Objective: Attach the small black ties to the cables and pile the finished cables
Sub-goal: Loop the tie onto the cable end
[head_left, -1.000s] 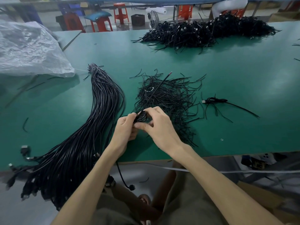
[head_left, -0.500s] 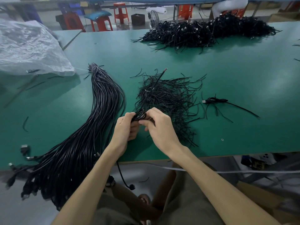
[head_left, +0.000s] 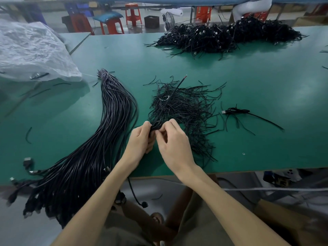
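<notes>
Both hands [head_left: 158, 139] pinch coiled glossy cable [head_left: 155, 125]; thin wiry ties [head_left: 184, 107] beside.

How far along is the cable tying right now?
Done: a big heap of tied cables lies at the table's far edge, and one tied cable sits alone on the right. In hand: the left hand and right hand pinch a coiled cable between them. Left: a thick bundle of loose cables, plus plenty of ties.
</notes>
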Demonstrator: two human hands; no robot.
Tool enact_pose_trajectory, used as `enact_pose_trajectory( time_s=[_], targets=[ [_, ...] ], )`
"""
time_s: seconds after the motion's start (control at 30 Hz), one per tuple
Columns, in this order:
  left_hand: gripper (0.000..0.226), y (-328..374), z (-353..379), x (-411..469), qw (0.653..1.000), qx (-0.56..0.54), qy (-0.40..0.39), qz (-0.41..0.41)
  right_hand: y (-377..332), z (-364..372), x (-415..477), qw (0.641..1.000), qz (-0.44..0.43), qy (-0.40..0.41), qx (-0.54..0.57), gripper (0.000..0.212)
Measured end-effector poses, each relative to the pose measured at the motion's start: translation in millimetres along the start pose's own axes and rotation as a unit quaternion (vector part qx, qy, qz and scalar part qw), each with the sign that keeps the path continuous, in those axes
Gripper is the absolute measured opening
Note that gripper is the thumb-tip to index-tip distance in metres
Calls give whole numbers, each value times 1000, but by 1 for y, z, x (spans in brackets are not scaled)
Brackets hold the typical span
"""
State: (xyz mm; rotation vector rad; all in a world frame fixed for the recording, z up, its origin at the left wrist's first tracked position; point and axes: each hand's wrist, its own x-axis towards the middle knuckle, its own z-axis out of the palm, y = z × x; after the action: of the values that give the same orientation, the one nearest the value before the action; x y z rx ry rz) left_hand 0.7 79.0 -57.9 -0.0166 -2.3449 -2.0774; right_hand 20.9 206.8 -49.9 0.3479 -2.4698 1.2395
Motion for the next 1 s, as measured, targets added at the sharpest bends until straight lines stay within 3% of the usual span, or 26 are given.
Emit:
enact_pose_trajectory(
  time_s=[0.1,0.2,0.4,0.57,0.67,0.77,0.87,1.0],
  targets=[
    [45,5,0,-5,987,137,-13,81,8,-11,1,1000,8,-4,-8,24],
    [27,14,1,-12,973,206,-45,95,15,-21,5,999,32,7,17,23],
    [28,50,-3,-24,978,130,-92,133,8,-40,17,992,37,18,119,20],
    [25,63,-13,-23,961,175,-79,199,-1,-60,19,989,-33,1,145,17],
    [40,66,-17,-22,916,286,-36,278,-9,-67,15,986,-70,-28,147,20],
    [44,70,-15,-22,869,369,-50,326,-13,-71,12,986,-92,-33,134,29],
    [38,70,-11,-25,882,353,-62,307,-11,-72,10,983,-60,-51,163,24],
    [34,68,-3,-30,907,328,-1,263,-9,-67,6,961,17,-59,270,21]
  ],
)
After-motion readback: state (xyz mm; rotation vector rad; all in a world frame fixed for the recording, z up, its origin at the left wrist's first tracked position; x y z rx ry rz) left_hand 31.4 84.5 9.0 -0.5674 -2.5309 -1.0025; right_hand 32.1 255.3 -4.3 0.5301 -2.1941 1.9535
